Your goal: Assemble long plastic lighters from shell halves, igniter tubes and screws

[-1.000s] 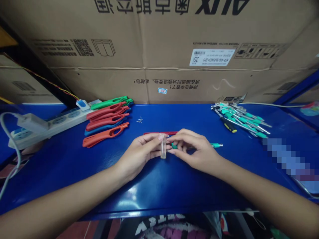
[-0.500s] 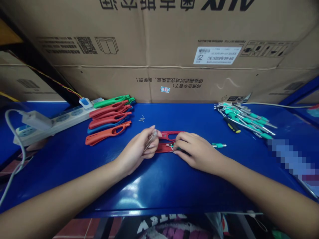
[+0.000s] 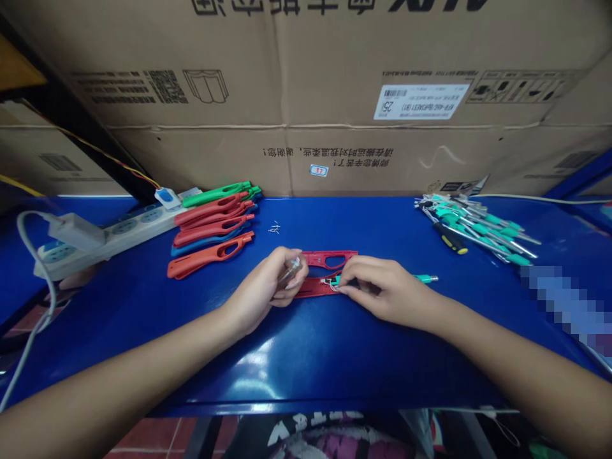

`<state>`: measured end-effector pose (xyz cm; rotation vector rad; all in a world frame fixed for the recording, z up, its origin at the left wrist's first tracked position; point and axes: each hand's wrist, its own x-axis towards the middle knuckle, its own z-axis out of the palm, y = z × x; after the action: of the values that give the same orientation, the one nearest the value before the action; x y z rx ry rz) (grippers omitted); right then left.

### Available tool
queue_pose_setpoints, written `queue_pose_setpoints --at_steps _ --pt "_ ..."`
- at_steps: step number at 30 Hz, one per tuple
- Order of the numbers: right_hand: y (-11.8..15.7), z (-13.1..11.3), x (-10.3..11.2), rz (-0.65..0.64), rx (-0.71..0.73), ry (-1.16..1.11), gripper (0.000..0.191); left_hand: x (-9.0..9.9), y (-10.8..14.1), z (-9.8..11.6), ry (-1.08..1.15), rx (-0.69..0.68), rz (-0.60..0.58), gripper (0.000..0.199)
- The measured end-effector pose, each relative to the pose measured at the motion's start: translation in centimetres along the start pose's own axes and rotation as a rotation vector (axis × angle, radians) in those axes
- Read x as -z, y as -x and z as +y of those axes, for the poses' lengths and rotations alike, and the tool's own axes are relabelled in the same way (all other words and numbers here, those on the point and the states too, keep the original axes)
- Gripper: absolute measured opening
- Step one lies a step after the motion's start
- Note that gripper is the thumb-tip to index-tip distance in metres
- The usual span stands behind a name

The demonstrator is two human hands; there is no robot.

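In my left hand [image 3: 272, 287] the fingers are curled round a small clear plastic piece [image 3: 289, 273], which looks like a lighter's gas tank. My right hand [image 3: 382, 287] pinches at the thin wires and green body of a lighter igniter [image 3: 425, 278]; its metal tip sticks out to the right. The igniter lies at a red lighter shell half [image 3: 310, 288], whose right end is hidden under my right fingers. Just behind lies a second red shell half [image 3: 329, 259] with an oval trigger opening.
Several red, orange, green and blue lighter shells [image 3: 210, 255] lie at left, beside a power strip [image 3: 129, 226]. Tiny pins [image 3: 274, 227] are scattered at the back. At right are a pile of green igniters [image 3: 478, 223] and a black-yellow screwdriver [image 3: 450, 239]. A cardboard box [image 3: 287, 95] stands behind.
My right fingertips have shifted slightly to the right along the red shell half, showing more of the green igniter and wires. My left hand still holds the clear piece, now turned a little.
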<state>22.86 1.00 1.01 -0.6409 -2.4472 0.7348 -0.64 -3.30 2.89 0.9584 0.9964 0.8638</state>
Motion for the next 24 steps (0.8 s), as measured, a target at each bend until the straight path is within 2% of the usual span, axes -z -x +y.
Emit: queue_pose_setpoints --at_steps 6,9,14,17,24 --pt "-0.1 0.1 -0.1 -0.021 -0.099 -0.101 0.01 -0.2 0.1 0.1 -0.061 -0.016 0.028 0.037" --pt "-0.2 0.2 -0.2 -0.028 -0.192 -0.195 0.015 -0.4 0.1 -0.1 -0.129 -0.028 0.064 0.039" --pt "-0.4 0.4 0.1 -0.084 -0.324 -0.37 0.023 -0.7 0.0 -0.5 -0.431 -0.215 0.116 0.042" --pt "-0.5 0.4 0.2 -0.089 -0.345 -0.436 0.023 -0.6 0.2 -0.7 -0.512 -0.276 0.084 0.039" --pt "-0.6 0.5 0.1 -0.1 -0.394 -0.515 0.026 0.1 0.8 -1.1 -0.447 -0.243 -0.097 0.043"
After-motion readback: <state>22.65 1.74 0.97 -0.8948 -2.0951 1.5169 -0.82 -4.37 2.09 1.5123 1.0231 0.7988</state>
